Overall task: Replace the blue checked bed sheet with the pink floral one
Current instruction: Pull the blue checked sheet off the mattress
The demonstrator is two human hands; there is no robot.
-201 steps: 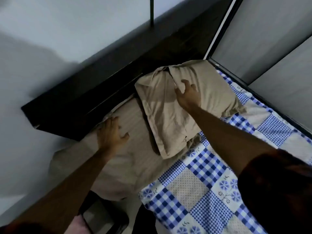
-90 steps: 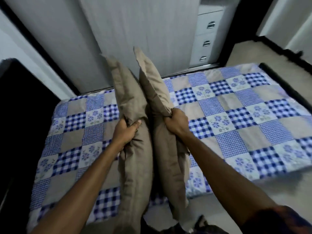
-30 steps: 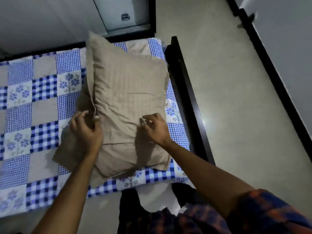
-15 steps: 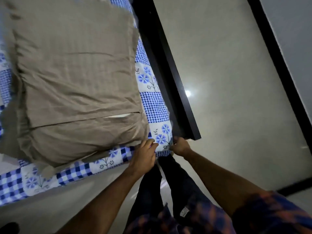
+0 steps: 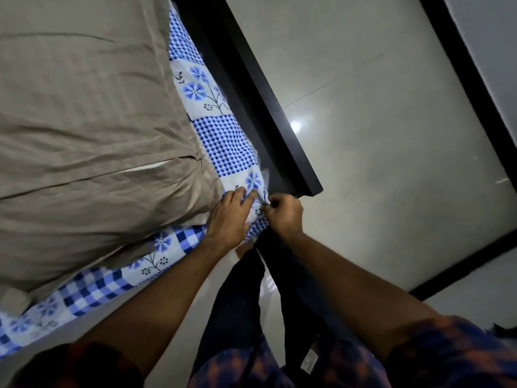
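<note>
Head view, entries listed left to right.

1. Beige pillow point(image 5: 84, 130). It lies on the bed and covers most of the sheet up to the near edge. A second beige edge shows beneath it at the lower left. It is not yet off the bed.

2. Blue checked bed sheet point(image 5: 223, 141). It is spread on the bed and shows as one strip along the near edge and another along the side edge. The strips meet at the near corner, where the cloth is bunched.

3. Left hand point(image 5: 228, 219). It is at the near corner with its fingers laid almost straight on the sheet, pressing it down. The grip is released, enclosing nothing as far as can be seen.

4. Right hand point(image 5: 285, 215). It is just beside the left hand, at the very corner. The grip is clenched, pinching a fold of the sheet between thumb and curled fingers.

5. Bed frame point(image 5: 251, 88). The frame is dark, runs along the side edge and ends just past the corner.

6. Floor point(image 5: 391, 121). Pale tile.

7. Pink floral sheet. Not in view.

Progress, as a judgement: early. The step in hand appears to be freeing the first corner. Left to do:
- Free the other corners.
- Clear the pillow.
- Strip off the blue sheet.
- Fetch, spread and tuck the pink one.
</note>
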